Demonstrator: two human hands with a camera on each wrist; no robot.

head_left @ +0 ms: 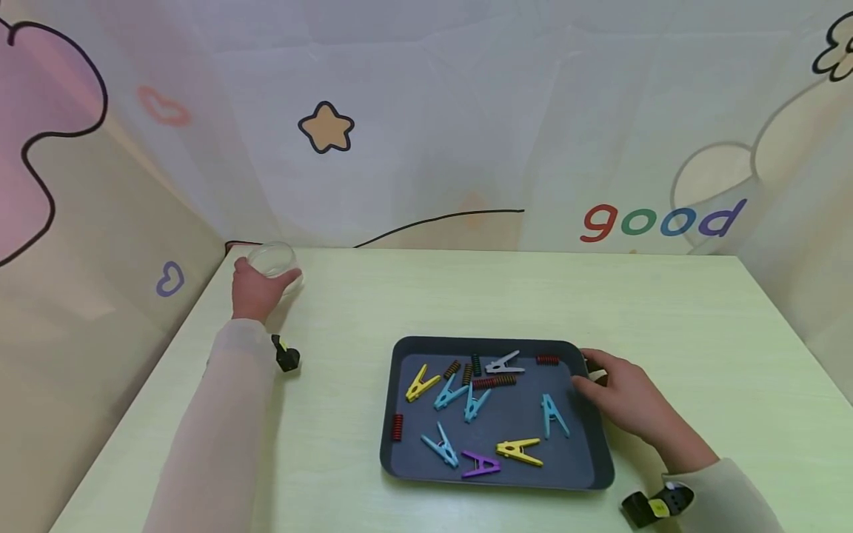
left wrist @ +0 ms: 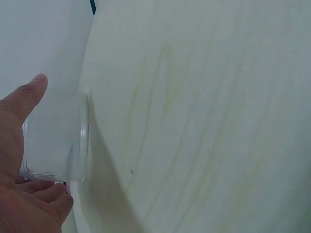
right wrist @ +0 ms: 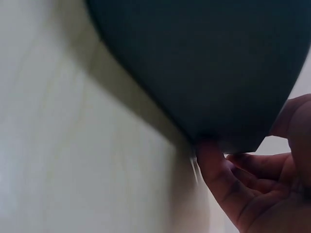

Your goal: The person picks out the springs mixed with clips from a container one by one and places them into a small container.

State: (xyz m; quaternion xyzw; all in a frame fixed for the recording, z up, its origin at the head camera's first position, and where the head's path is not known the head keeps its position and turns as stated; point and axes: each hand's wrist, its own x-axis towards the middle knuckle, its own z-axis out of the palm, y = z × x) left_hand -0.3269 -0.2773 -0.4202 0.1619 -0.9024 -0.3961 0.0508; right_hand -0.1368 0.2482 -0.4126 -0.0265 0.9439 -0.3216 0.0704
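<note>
At the table's far left corner, my left hand [head_left: 256,290] holds a clear jar [head_left: 272,255], thumb on one side and fingers on the other. In the left wrist view the jar [left wrist: 56,138] lies between thumb and curled fingers. My right hand [head_left: 629,396] grips the right rim of a dark grey tray [head_left: 393,385], its thumb over the edge. The right wrist view shows the tray's dark outside [right wrist: 209,73] with the fingers at its edge. Several clothespins lie in the tray, among them a yellow one [head_left: 520,450], a purple one [head_left: 481,464] and a blue one [head_left: 554,416].
Among the clothespins lie several small springs or coils, including a red one [head_left: 397,427] and a dark green one [head_left: 476,365]. Beneath everything is a pale wood-grain table [head_left: 333,444]. A printed backdrop [head_left: 433,148] stands along its back and sides.
</note>
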